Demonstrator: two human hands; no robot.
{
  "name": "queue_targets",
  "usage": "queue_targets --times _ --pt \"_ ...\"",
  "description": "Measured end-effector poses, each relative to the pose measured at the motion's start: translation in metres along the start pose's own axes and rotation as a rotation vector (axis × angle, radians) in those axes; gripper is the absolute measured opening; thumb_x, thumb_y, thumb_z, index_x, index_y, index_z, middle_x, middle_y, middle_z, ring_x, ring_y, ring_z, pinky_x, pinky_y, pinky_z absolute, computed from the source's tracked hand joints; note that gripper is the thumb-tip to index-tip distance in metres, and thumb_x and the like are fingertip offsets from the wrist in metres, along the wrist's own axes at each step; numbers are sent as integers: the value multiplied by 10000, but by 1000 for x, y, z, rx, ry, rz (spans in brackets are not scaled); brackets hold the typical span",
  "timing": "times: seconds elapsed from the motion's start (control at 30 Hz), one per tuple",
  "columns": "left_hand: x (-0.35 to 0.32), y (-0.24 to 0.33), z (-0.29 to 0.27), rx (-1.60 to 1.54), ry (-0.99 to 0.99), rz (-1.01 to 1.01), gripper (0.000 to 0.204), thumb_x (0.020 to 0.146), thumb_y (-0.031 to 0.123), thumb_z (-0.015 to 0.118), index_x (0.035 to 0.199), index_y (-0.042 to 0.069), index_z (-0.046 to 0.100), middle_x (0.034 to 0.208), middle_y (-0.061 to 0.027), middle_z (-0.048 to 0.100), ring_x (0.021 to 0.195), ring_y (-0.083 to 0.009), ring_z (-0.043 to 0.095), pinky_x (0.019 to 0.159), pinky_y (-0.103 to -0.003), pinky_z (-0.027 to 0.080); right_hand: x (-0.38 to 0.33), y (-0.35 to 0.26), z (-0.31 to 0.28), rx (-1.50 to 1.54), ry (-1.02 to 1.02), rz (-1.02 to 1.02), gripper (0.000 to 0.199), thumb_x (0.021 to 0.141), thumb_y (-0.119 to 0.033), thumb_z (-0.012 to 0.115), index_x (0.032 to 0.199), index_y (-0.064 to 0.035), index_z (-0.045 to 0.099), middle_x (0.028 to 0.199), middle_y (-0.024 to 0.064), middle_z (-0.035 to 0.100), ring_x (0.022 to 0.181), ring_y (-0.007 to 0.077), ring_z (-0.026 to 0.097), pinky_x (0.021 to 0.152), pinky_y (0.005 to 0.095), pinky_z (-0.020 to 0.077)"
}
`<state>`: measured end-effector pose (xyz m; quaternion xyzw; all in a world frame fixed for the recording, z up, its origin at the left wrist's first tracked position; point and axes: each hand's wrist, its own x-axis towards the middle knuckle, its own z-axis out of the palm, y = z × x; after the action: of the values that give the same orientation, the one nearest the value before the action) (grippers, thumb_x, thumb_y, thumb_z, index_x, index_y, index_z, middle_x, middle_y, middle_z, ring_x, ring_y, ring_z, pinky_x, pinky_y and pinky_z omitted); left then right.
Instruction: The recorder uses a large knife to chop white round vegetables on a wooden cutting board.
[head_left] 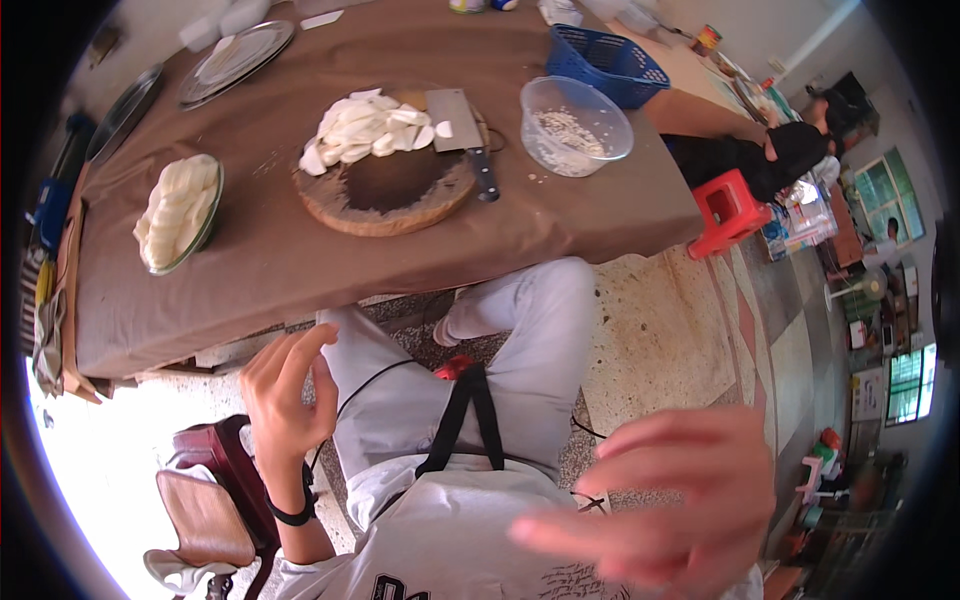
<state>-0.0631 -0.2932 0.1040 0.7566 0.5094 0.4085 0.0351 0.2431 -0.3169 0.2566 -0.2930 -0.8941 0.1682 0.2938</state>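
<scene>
My left hand [290, 385] is raised above my left thigh, its fingers loosely curved and apart from the thumb, with nothing in it. Blurred by motion, my right hand [670, 490] hovers in front of my body with its fingers spread, also without anything in it. Neither touches the table. Beyond them, a round wooden chopping board [400, 215] carries a heap of white slices [365, 125]. A cleaver [457, 122] lies at the board's right side, its black handle over the edge. On the left, a glass bowl [213, 215] is piled with pale, peeled-looking pieces.
The brown-covered table [270, 285] holds a clear plastic bowl [545, 150] with small white bits, a blue basket [625, 75] and metal trays [255, 60]. A red stool [725, 215] stands at the table's right end, near another person in dark clothes [735, 160]. A chair [205, 510] is at left.
</scene>
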Motion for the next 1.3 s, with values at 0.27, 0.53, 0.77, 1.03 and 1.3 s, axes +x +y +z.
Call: queue_targets --times 0.27,0.53,0.77,1.03,1.3 --pt "11 5 32 -17 -46 5 379 789 -61 634 1136 44 746 931 -131 769 808 -343 748 732 -425 594 29 11 30 58 617 -323 532 1041 -592 559 1040 -155 863 732 43 648 582 171 575 514 275 507" --pt "49 -3 60 -147 -139 -112 242 900 69 671 1126 86 756 900 -123 785 778 -325 766 703 -428 602 37 53 -24 -146 -322 -103 295 1005 -293 717 1271 -176 767 918 29 782 743 208 753 647 342 601" --pt "146 -51 124 73 -362 -34 236 975 275 671 1109 111 776 917 -115 802 822 -340 767 743 -466 602 44 263 43 -298 -187 516 278 1034 -348 651 1113 -108 766 929 124 795 899 338 768 788 476 587" --pt "236 -116 219 253 -310 0 322 914 232 685 1203 112 762 1040 -149 794 974 -385 768 858 -513 607 57 351 152 -330 107 687 463 1029 -481 629 1302 -112 689 1127 141 798 1055 387 755 893 532 585" --pt "249 -131 262 276 -456 67 455 918 191 724 1366 131 672 1188 -159 763 1137 -366 729 929 -508 588 66 368 170 -93 49 881 744 1019 -537 571 1620 -133 401 1242 268 744 1151 481 710 991 588 546"
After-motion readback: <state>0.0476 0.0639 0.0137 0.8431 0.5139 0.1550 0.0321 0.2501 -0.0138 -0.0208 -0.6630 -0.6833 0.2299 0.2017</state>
